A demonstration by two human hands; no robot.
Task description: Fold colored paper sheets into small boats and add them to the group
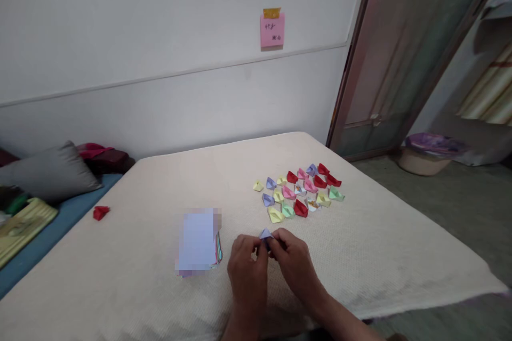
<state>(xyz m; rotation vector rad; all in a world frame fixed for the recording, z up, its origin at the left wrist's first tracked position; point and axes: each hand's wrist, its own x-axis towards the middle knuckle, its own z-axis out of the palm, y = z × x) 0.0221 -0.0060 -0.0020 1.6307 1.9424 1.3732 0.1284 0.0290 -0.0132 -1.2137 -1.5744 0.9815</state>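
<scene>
Between my two hands, just above the cream cloth, is a small folded piece of lilac paper point(266, 234) with a pointed top. My left hand point(248, 262) pinches its left side with thumb and fingers. From the right, my right hand point(293, 256) grips the other side, fingers curled in. The paper's lower part is hidden by my fingers. A stack of paper sheets point(198, 240), lilac on top with coloured edges below, lies left of my hands. Beyond them sit several folded paper boats point(288, 192) in loose rows, in red, pink, yellow, green, lilac and patterned white.
A cream cloth point(144, 256) covers the wide surface. One red folded paper piece point(101, 212) lies apart at the left. A grey cushion point(52, 173) rests beyond the left edge. A pink note point(272, 30) is taped to the wall, and a lined bin point(430, 153) stands at right.
</scene>
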